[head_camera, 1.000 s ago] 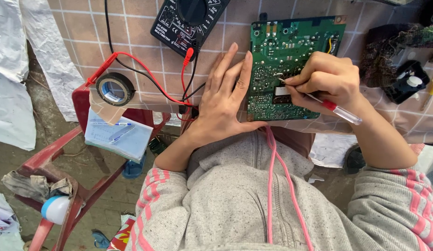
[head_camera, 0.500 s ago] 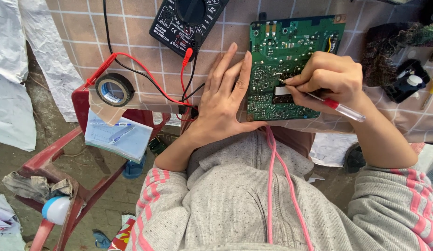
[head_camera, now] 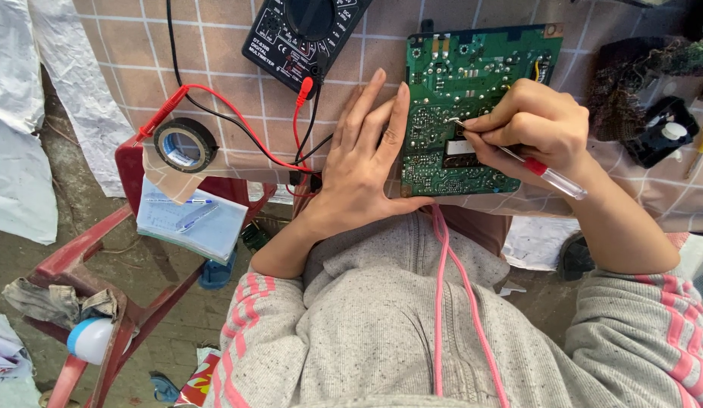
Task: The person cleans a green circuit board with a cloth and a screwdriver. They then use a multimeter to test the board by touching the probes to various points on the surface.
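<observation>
Outdoors, at a checked tablecloth (head_camera: pixel 215 45), a person in a grey top with pink stripes works on a green circuit board (head_camera: pixel 472 83). Farthest from the fingers, at the cloth's edge, a roll of black tape (head_camera: pixel 185 143) sits above a notebook (head_camera: pixel 189 223) with a blue pen on a red chair (head_camera: pixel 87 249). Red and black leads (head_camera: pixel 238 136) run from a black multimeter (head_camera: pixel 306 34), which lies just beyond the left fingertips. The left hand (head_camera: pixel 363 170) lies flat with fingers spread open, its fingertips against the board's left edge and its thumb along the near edge. The right hand (head_camera: pixel 529 128) rests on the board, fingers closed in a pen grip around a clear-handled screwdriver (head_camera: pixel 540 170) whose metal tip touches the board's middle.
</observation>
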